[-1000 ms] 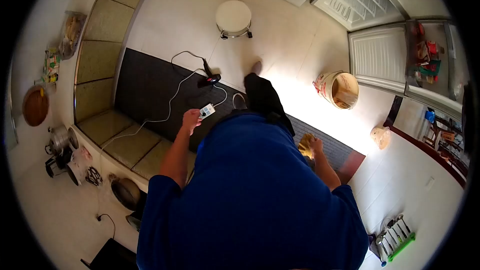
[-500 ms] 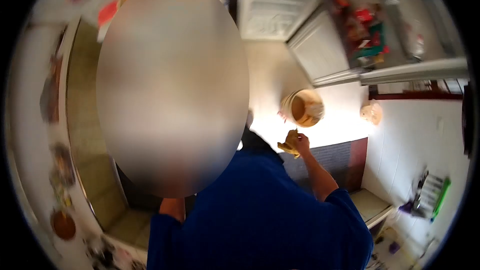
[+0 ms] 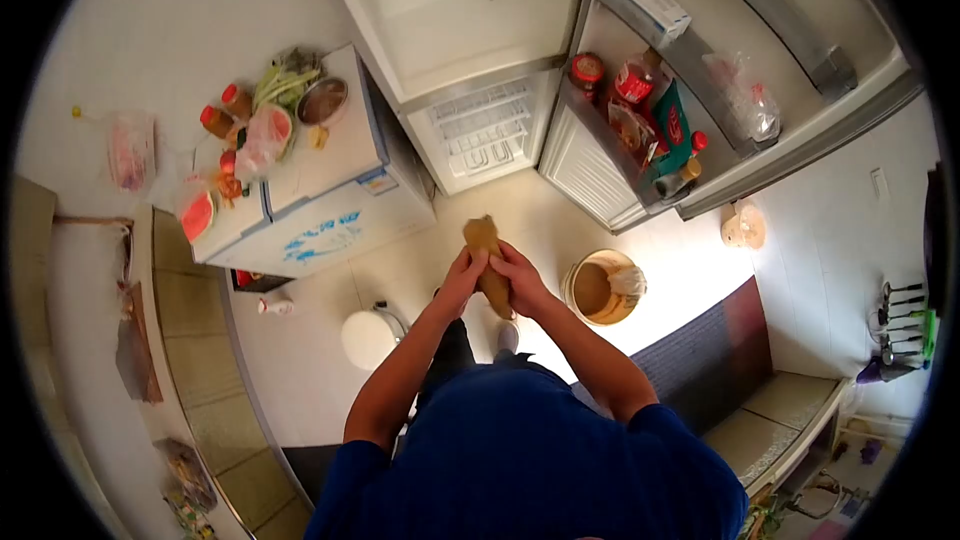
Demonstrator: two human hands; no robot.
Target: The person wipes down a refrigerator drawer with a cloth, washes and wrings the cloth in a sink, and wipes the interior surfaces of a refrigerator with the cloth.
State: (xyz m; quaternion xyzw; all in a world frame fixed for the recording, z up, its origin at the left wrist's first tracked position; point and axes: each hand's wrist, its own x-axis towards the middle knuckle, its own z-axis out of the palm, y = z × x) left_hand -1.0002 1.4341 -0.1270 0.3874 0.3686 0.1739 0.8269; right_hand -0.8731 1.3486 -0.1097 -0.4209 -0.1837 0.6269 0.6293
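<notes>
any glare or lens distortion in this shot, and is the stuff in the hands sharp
Head view: glare washes the floor near the mat nearly white; head view: black rounded corners, bowed fridge door edge; head view: tan item looks slightly soft, its fine texture unreadable.

Bare L hand [image 3: 460, 278] & bare R hand [image 3: 524, 280] nr each other out in front of blue-clad torso [image 3: 535, 450], fingers curled in, thumbs side by side; bare L forearm [image 3: 408, 365] slants fwd & in, bare R forearm [image 3: 588, 345] same from opp. side, both elbows slightly bent, short blue sleeves [image 3: 680, 455] on upper arms
</notes>
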